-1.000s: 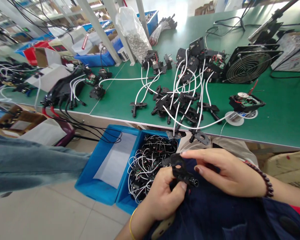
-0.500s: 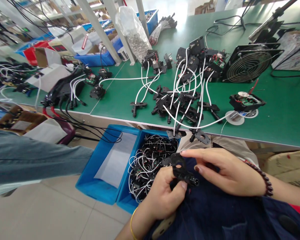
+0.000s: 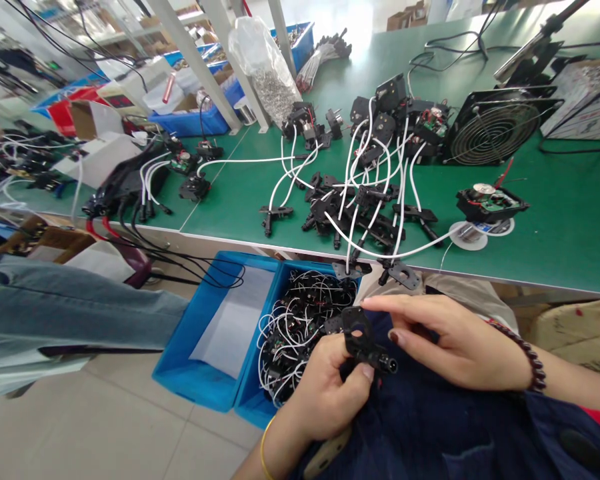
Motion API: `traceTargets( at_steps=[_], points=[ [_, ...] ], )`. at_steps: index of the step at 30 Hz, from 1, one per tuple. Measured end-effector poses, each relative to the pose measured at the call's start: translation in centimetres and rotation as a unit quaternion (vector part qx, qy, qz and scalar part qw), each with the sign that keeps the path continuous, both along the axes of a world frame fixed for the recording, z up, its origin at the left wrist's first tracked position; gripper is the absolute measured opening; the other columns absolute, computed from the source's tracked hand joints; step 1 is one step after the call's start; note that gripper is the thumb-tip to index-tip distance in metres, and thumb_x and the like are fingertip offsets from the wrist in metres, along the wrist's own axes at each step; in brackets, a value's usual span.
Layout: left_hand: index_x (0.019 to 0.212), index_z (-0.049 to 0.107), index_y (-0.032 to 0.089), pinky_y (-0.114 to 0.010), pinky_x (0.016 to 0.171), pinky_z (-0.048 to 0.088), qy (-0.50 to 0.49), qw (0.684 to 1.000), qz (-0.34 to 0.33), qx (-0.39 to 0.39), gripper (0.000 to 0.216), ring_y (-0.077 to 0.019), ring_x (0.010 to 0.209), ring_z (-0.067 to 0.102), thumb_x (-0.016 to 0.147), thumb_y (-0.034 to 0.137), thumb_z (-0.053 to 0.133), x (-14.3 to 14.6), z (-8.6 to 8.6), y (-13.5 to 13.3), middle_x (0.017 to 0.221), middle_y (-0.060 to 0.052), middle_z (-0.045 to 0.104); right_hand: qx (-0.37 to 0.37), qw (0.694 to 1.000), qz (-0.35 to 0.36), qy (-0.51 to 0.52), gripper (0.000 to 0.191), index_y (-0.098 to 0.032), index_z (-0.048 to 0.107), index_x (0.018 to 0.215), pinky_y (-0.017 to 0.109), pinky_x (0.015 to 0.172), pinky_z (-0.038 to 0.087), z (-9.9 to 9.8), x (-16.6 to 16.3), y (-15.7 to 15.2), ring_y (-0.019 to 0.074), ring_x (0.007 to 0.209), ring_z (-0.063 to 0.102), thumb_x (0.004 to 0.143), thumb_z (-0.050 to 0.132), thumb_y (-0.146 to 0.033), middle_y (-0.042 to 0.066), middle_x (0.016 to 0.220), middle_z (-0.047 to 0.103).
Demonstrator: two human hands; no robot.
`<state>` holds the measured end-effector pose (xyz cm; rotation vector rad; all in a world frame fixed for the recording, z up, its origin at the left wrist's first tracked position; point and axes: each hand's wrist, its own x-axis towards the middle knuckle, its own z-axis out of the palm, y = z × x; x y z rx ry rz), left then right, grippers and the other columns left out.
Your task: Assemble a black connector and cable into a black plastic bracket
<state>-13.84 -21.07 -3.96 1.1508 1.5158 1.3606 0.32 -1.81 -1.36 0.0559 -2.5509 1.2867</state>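
Head view: left hand (image 3: 330, 390) grip pinches black plastic connector bracket (image 3: 363, 337); right hand (image 3: 450, 343) grip loose, fingertips touching it. Likely light, rigid; hold by flat plate.

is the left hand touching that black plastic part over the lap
Touching. The head view shows the left hand with thumb and finger pinched directly on the black plastic part, no gap visible.

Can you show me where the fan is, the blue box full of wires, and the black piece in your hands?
fan (image 3: 495, 130), head view, on the middle of its round wire grille.
blue box (image 3: 253, 400), head view, on its near blue wall.
black piece (image 3: 356, 330), head view, on its flat plate above the left thumb.
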Motion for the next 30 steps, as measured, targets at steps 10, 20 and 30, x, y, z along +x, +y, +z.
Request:
traceTargets(
  at_steps=[10,20,30],
  points=[
    [0.076,0.067,0.017,-0.028,0.074,0.045,0.011,1.000,-0.002,-0.024,0.041,-0.0187,0.074,0.060,0.106,0.044,0.060,0.0,0.3,0.0,0.077,-0.005,0.070,-0.018,1.000,0.003,-0.009,0.042,-0.019,0.064,0.149,0.025,0.067,0.050,-0.1,-0.1,0.0,0.0141,0.067,0.066,0.110,0.050,-0.019,0.000,0.081,0.073],
    [0.080,0.068,0.016,-0.028,0.076,0.046,0.019,1.000,-0.004,-0.019,0.034,-0.0189,0.076,0.061,0.105,0.037,0.060,-0.1,-0.1,-0.2,0.079,-0.005,0.070,-0.027,0.999,0.009,-0.016,0.042,-0.021,0.064,0.150,0.026,0.068,0.051,-0.3,0.0,0.2,0.0152,0.072,0.071,0.111,0.050,-0.020,0.005,0.100,0.082],
    [0.083,0.068,0.016,-0.030,0.075,0.046,0.027,0.999,0.016,-0.028,0.048,-0.0191,0.075,0.058,0.113,0.052,0.056,0.0,0.2,-0.1,0.080,-0.005,0.067,-0.169,0.978,0.042,-0.113,0.023,-0.017,0.068,0.126,0.021,0.059,0.044,-1.2,-0.5,-0.4,0.0117,0.064,0.053,0.108,0.061,-0.030,-0.003,0.078,0.059]
  ],
)
